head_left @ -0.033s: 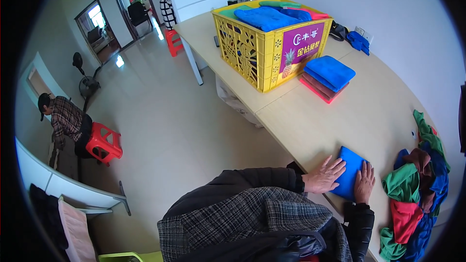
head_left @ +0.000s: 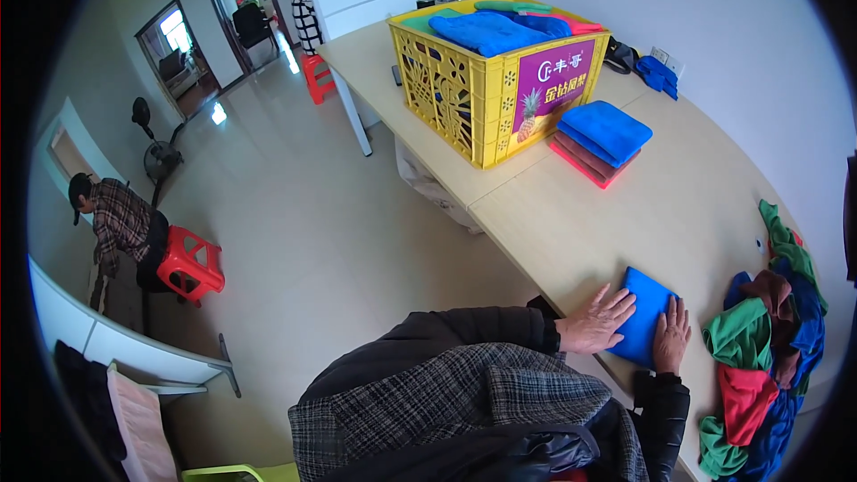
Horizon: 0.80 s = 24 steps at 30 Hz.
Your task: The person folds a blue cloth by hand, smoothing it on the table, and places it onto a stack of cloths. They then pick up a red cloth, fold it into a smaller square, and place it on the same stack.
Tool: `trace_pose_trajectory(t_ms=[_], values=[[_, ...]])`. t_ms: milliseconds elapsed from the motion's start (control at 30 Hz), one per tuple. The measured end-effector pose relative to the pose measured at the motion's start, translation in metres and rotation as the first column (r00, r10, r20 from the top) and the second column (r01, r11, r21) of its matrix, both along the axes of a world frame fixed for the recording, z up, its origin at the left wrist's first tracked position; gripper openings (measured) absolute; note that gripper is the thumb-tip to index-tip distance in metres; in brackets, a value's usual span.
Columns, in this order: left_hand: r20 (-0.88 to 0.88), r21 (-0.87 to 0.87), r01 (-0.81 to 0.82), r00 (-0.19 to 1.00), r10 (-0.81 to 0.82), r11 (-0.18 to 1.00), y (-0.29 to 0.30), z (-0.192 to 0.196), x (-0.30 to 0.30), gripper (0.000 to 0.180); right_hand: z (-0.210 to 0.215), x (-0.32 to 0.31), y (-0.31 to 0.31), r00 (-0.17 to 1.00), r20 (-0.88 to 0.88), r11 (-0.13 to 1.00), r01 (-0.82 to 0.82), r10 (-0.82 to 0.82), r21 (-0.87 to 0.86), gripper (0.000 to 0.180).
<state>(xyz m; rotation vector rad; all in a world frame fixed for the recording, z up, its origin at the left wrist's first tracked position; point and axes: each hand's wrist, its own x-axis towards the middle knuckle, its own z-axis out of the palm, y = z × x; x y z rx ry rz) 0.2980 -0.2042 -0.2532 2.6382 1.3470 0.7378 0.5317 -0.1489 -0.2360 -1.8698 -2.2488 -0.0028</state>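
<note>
A blue folded cloth [head_left: 644, 308] lies flat on the table [head_left: 571, 223] close to its near edge. My left hand [head_left: 595, 320] rests on the cloth's left edge with its fingers stretched out. On the opposite edge lies my right hand [head_left: 671, 337], flat and with its fingers extended. Farther along the table is a small stack of folded cloths, with a blue cloth [head_left: 607, 131] on top of a brown cloth [head_left: 580, 153] and a red one. To the right of my right hand spreads a heap of crumpled cloths [head_left: 743, 339] in green, red, blue and brown.
A yellow plastic crate [head_left: 437, 94] full of cloths stands at the table's far end. Behind it, a dark item and a blue cloth [head_left: 659, 77] lie by the wall. Across the room, one person [head_left: 125, 223] is near a red stool [head_left: 192, 263], another near a second red stool [head_left: 318, 78].
</note>
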Motion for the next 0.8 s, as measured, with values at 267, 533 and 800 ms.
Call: trace_pose_trajectory(t_ms=[267, 533, 800], values=[[0.195, 0.270, 0.037, 0.976, -0.092, 0.962, 0.029, 0.033, -0.003, 0.025, 0.011, 0.008, -0.019, 0.990, 0.143, 0.914, -0.048, -0.011, 0.402, 0.051], [-0.058, 0.063, 0.098, 0.994, -0.094, 0.993, 0.067, 0.017, 0.035, 0.064, 0.009, -0.022, -0.028, 1.000, -0.014, 0.990, -0.021, 0.023, 0.141, 0.056], [-0.137, 0.012, 0.105, 0.985, -0.102, 0.994, 0.062, 0.018, 0.032, 0.070, 0.002, -0.005, -0.030, 0.994, -0.102, 0.981, 0.068, -0.050, 0.181, 0.054]])
